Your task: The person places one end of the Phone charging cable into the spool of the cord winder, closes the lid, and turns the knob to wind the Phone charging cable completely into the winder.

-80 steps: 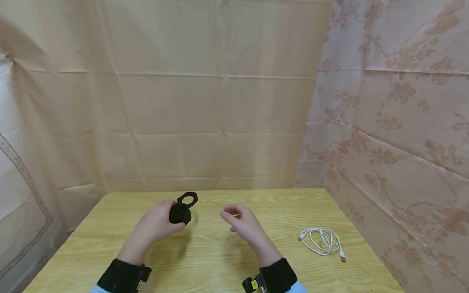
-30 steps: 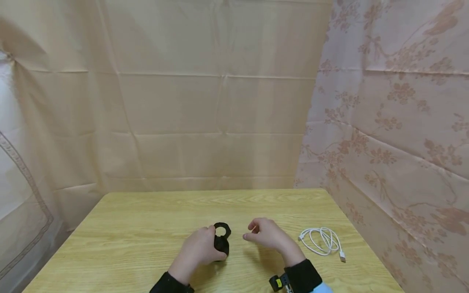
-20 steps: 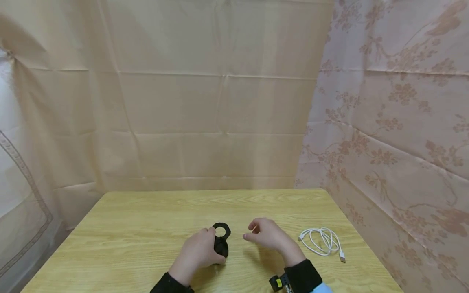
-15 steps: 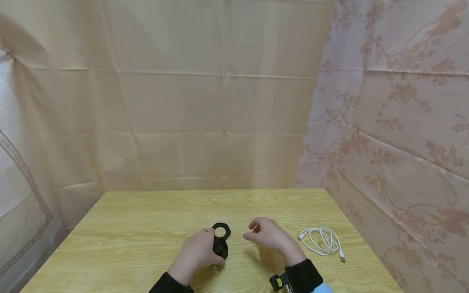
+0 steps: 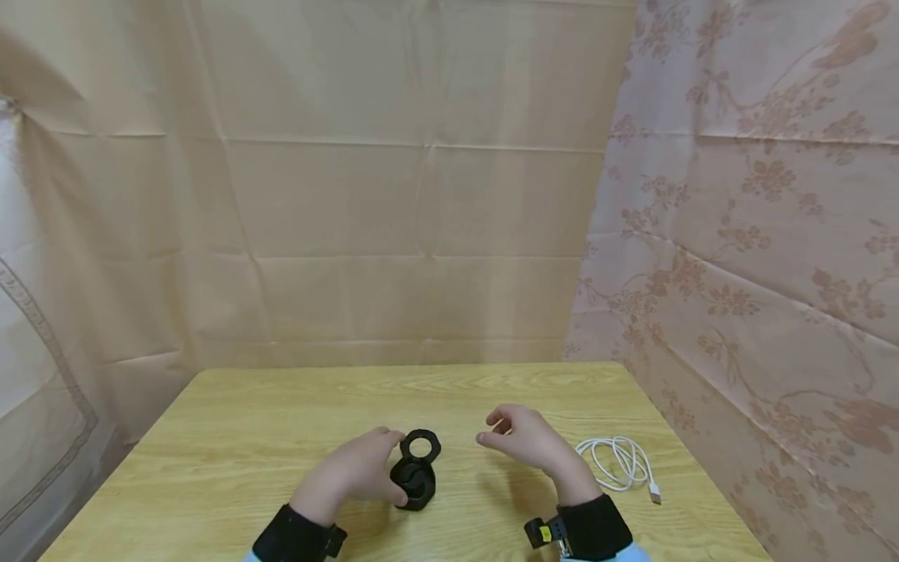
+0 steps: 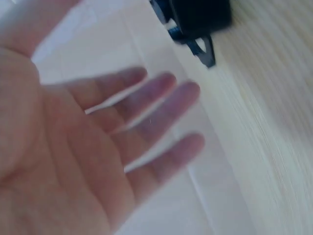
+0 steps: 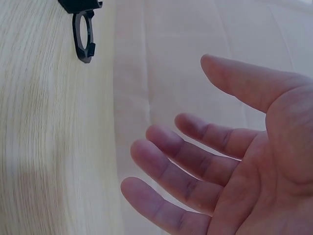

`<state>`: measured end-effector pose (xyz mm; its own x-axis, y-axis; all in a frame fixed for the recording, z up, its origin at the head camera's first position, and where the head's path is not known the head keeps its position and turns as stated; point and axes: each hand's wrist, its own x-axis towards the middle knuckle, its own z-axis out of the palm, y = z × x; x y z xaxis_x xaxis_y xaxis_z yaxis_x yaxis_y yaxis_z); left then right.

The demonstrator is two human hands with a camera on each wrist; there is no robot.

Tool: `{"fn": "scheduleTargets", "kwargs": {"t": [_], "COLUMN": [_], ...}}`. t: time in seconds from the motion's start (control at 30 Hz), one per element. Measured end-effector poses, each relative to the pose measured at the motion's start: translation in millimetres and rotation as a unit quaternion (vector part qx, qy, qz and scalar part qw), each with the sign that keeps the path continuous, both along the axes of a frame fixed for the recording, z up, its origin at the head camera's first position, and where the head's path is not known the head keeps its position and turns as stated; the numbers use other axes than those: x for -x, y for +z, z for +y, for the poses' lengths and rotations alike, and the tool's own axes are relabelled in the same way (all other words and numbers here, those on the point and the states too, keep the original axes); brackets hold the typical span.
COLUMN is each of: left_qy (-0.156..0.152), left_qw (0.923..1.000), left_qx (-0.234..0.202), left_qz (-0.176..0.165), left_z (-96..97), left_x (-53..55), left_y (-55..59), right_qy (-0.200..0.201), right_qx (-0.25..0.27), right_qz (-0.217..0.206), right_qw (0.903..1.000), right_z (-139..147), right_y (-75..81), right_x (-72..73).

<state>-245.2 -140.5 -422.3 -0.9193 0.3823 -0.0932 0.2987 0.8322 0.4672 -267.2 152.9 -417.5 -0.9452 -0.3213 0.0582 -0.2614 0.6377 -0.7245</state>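
Observation:
A small black octagonal case (image 5: pixel 413 482) stands on the wooden table, its hinged ring-shaped lid (image 5: pixel 421 446) swung out towards the far side. Just left of it is my left hand (image 5: pixel 358 468), thumb and fingertips close by its side. In the left wrist view the fingers are spread and relaxed, with nothing in the palm, and the case (image 6: pixel 203 17) shows beyond them. My right hand (image 5: pixel 527 439) hovers to the right of the case, between it and the cable. Its fingers are loosely bent and hold nothing, as the right wrist view shows.
A coiled white USB cable (image 5: pixel 621 460) lies on the right part of the table (image 5: pixel 281 406), partly behind my right forearm. A beige cloth (image 5: pixel 351 234) hangs behind the table, and a flowered cloth (image 5: pixel 758 273) hangs along the right side.
My left hand carried the black case rightward and down to the table, then let go and drew back slightly left. My right hand moved right, lately shifting a little further from the case.

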Motion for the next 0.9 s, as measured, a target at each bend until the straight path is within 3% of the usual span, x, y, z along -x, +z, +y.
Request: {"fn": "scheduleTargets", "kwargs": {"t": [0.13,0.33,0.53,0.9], "left_qy": [-0.033,-0.066,-0.059,-0.046], "left_qw": [0.9988,0.9971,0.9970,0.9974], "left_qx": [-0.013,-0.012,-0.019,-0.018], "left_qz": [-0.032,-0.036,-0.047,-0.052], "left_z": [-7.2,-9.1,-2.2,16.7], "left_x": [5.0,12.1,14.2,5.2], "left_y": [-1.6,-8.7,-15.7,-17.5], "right_qy": [0.019,0.032,0.027,0.017], "right_qx": [0.006,0.013,0.012,0.013], "right_qz": [-0.007,-0.018,-0.023,-0.024], "right_qw": [0.9998,0.9992,0.9993,0.9995], "right_z": [-2.5,-4.7,-4.2,-1.3], "right_y": [-1.9,-4.0,-4.0,-4.8], "right_x": [2.2,5.0,5.0,3.2]}}
